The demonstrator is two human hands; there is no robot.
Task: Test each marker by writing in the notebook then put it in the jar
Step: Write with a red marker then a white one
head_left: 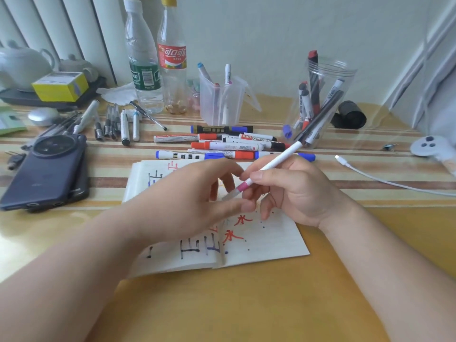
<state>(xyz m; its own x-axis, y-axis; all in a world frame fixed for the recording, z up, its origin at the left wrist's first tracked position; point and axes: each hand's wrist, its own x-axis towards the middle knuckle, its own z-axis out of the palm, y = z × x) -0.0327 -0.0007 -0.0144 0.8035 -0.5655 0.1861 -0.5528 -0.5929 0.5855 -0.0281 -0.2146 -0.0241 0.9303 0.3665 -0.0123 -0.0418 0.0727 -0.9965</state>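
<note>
Your right hand point(291, 191), centre-right of the frame, grasps a slim white marker point(276, 159) by its barrel, thumb and fingers curled round it. The back end points up toward the jar and the pink-banded front end points down-left. A translucent cap point(230, 195) sits on that front end. Your left hand point(187, 198), centre-left, curves thumb and fingers around the cap. Whether they actually pinch it cannot be told, as the fingers hide the contact. Both hands hover over the open notebook point(271, 240), which lies flat on the worktop point(246, 304) with red, blue and black test strokes on both pages. No clearly pink stroke shows, so the likely step is uncapping this marker before its test, though recapping after it cannot be ruled out. If uncapping: pull the cap straight off along the barrel, keep it in the left hand, then bring the tip down to a bare patch on the right page. The clear jar point(320, 104) stands upper right, already holding several markers. A pile of loose markers point(222, 144) lies just above the notebook, between it and the jar, so much of the task remains.
</note>
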